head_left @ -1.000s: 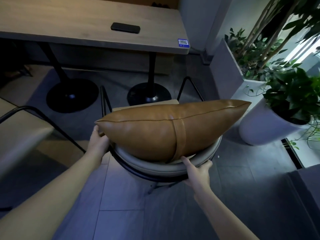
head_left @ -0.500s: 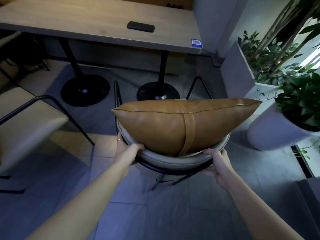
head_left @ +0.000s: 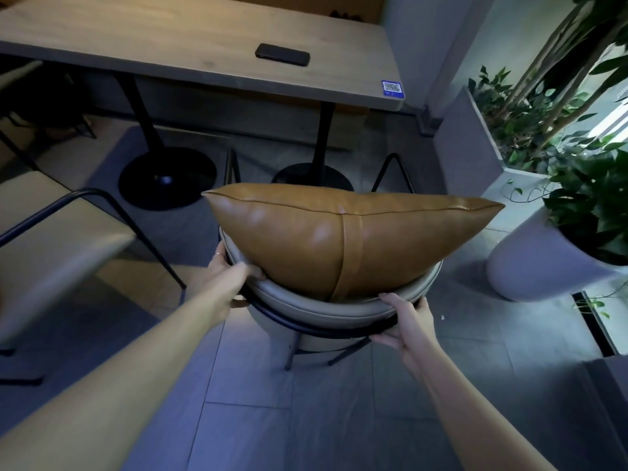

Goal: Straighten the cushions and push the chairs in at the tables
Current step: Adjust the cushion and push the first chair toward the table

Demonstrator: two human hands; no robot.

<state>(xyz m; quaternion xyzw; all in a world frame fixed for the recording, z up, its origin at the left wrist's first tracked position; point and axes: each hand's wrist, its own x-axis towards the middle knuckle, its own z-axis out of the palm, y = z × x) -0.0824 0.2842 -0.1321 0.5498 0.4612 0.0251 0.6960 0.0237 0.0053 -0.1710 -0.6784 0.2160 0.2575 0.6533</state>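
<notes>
A tan leather cushion (head_left: 339,232) with a centre strap stands on edge against the curved grey backrest of a chair (head_left: 326,309) with a black metal frame. My left hand (head_left: 227,277) grips the backrest's left side, thumb over the top by the cushion's lower corner. Gripping the backrest's right side from behind is my right hand (head_left: 406,321), fingertips on the top edge. The chair faces a wooden table (head_left: 170,39) and its seat is hidden behind the cushion.
A black phone (head_left: 282,58) and a blue QR sticker (head_left: 393,87) lie on the table, which stands on two black pedestal bases (head_left: 166,178). Another chair (head_left: 51,239) stands at the left. White planters (head_left: 530,266) with leafy plants crowd the right side.
The chair and cushion have moved forward toward the table. My left hand has shifted from the cushion's corner onto the backrest, and my right hand has moved further right along it.
</notes>
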